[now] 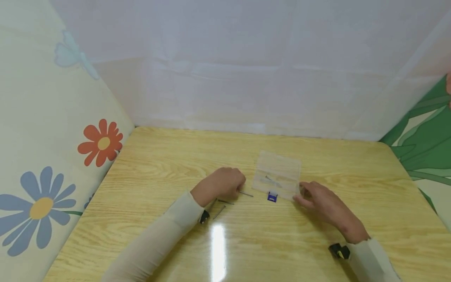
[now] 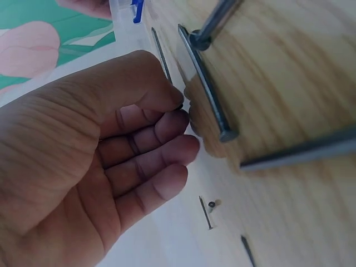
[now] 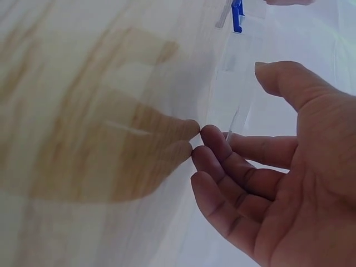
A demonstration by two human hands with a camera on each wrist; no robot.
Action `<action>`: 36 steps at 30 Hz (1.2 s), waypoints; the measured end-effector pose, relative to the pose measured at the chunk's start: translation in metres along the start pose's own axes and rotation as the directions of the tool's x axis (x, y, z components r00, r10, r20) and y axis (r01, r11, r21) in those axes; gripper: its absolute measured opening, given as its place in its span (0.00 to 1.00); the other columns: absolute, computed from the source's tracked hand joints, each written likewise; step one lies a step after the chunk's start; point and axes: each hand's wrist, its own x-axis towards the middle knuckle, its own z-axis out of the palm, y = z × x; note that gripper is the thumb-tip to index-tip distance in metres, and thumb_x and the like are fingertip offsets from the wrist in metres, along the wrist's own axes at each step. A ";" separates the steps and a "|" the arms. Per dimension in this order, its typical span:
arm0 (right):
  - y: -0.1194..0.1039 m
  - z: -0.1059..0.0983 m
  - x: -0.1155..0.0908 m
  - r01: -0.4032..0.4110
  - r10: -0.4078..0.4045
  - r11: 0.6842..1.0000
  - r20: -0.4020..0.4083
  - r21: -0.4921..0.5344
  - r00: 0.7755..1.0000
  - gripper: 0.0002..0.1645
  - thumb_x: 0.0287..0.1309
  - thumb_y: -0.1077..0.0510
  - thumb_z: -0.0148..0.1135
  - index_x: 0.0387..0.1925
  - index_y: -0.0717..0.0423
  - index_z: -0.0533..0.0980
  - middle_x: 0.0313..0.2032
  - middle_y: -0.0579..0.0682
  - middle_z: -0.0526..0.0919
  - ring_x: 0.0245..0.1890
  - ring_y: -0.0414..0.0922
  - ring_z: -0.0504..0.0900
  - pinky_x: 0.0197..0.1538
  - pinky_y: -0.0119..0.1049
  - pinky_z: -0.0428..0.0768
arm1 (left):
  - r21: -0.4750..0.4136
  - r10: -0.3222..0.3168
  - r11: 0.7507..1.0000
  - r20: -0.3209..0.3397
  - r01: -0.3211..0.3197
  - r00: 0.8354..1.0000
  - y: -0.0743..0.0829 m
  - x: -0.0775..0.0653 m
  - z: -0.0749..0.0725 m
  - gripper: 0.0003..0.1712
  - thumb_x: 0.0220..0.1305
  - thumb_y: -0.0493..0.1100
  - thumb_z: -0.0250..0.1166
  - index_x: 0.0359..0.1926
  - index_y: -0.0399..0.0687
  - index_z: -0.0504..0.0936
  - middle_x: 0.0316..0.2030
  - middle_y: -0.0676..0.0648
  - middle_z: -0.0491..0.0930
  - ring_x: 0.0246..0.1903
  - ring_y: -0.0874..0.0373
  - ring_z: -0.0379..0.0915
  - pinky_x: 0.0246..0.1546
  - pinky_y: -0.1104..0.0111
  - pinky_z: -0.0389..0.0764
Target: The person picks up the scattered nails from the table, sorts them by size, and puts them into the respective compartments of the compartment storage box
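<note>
My left hand (image 1: 225, 182) pinches a dark steel nail (image 1: 246, 194) between thumb and forefinger near its head, low over the table; its point faces the clear plastic box (image 1: 278, 162). The left wrist view shows the same held nail (image 2: 161, 53) along the thumb tip. The box stands with its lid up, and a nail (image 1: 273, 181) lies inside. A blue latch (image 1: 272, 196) is on its front. At the box's right side is my right hand (image 1: 322, 201), fingers relaxed; the right wrist view has its fingertips (image 3: 207, 161) down at the tabletop, beside the box wall.
Several loose nails lie on the wooden table (image 1: 282, 243) near my left wrist, among them one nail (image 1: 219, 212) nearest the front. A white sheet (image 1: 225, 70) hangs behind the table. Flower-printed cloth (image 1: 42, 205) borders the left side.
</note>
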 end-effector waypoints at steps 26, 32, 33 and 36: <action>0.001 0.002 0.000 0.009 -0.010 0.999 -0.023 -0.035 1.000 0.32 0.68 0.50 0.67 0.60 0.73 0.75 0.48 0.63 0.83 0.49 0.61 0.82 0.52 0.59 0.78 | -0.152 0.025 0.987 -0.179 -0.053 0.984 0.003 0.024 -0.017 0.10 0.57 0.31 0.61 0.28 0.53 0.75 0.26 0.53 0.73 0.25 0.61 0.65 0.25 0.70 0.68; 0.000 0.003 0.002 -0.003 0.002 0.999 -0.017 -0.049 1.000 0.31 0.68 0.50 0.67 0.60 0.73 0.75 0.46 0.62 0.83 0.48 0.60 0.82 0.50 0.58 0.79 | -0.139 0.033 0.989 -0.173 -0.058 0.984 0.006 0.035 -0.022 0.08 0.56 0.33 0.61 0.30 0.53 0.77 0.29 0.52 0.78 0.27 0.61 0.69 0.26 0.70 0.72; 0.000 0.003 0.002 -0.005 0.005 0.999 -0.015 -0.048 1.000 0.31 0.68 0.50 0.67 0.60 0.73 0.75 0.46 0.62 0.83 0.47 0.59 0.82 0.50 0.58 0.79 | -0.134 0.034 0.989 -0.178 -0.058 0.983 0.007 0.038 -0.021 0.07 0.56 0.34 0.61 0.30 0.52 0.78 0.29 0.52 0.78 0.27 0.61 0.70 0.26 0.69 0.72; 0.001 0.003 0.002 -0.008 0.008 0.999 -0.013 -0.040 1.000 0.31 0.68 0.51 0.68 0.60 0.73 0.75 0.46 0.62 0.83 0.48 0.60 0.82 0.50 0.58 0.79 | -0.111 0.032 0.992 -0.193 -0.054 0.981 0.010 0.046 -0.019 0.07 0.58 0.35 0.63 0.31 0.53 0.79 0.29 0.54 0.78 0.28 0.61 0.70 0.27 0.70 0.73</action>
